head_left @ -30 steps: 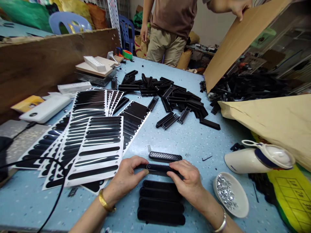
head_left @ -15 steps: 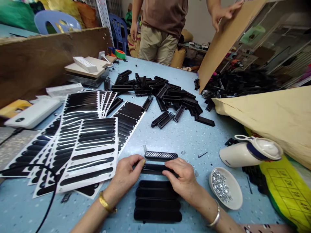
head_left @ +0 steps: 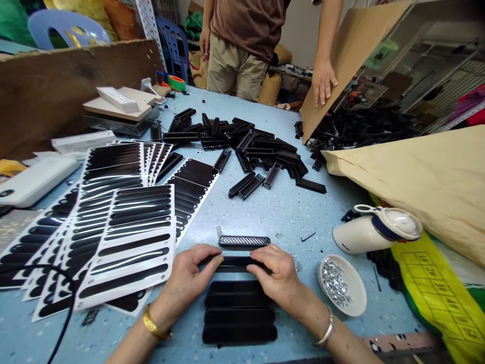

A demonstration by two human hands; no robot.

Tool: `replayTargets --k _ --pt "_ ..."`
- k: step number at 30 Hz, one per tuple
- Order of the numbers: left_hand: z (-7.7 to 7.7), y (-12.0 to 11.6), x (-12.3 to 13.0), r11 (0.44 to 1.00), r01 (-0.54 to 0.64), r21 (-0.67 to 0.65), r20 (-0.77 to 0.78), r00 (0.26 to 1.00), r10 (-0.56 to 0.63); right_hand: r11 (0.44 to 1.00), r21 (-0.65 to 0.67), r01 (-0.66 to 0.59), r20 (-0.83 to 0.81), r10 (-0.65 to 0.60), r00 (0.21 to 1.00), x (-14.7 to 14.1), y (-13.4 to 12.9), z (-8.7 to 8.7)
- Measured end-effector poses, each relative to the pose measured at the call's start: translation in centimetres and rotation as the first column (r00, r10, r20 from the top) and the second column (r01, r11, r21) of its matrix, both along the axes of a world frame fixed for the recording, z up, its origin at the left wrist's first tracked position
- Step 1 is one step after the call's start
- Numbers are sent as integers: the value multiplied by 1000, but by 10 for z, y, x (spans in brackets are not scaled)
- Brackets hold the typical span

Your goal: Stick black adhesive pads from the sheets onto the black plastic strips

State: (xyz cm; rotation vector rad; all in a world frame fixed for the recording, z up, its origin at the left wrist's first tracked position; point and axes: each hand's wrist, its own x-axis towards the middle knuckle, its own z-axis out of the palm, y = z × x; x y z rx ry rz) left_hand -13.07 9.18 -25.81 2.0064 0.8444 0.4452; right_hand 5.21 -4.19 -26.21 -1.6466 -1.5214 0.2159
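Between my two hands lies a long black plastic piece, gripped at both ends. Thumb and fingers of my left hand pinch its left end; those of my right hand close on its right end. Just beyond it rests a black piece with a textured, grid-patterned top. On the near side, several flat black pieces lie side by side in a stack-like row. Sheets of black strip stickers spread out left of my left hand.
A heap of black parts covers the table's far middle. At right are a bowl of small metal nuts, a white bottle and a hex key. A person stands opposite, one hand on a cardboard sheet.
My view has turned slightly right. Both hands still hold the black piece, fingers pressed at its ends. The other person's hand has moved down along the cardboard.
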Motion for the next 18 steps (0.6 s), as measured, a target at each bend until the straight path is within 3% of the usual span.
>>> replayTargets --k 11,18 --pt "-7 5 -1 998 55 38 67 996 -58 996 -85 5 -315 -32 949 5 -4 -8" --pt "-7 4 -2 998 51 30 74 996 -53 996 -81 -22 -317 -5 948 5 -6 -11"
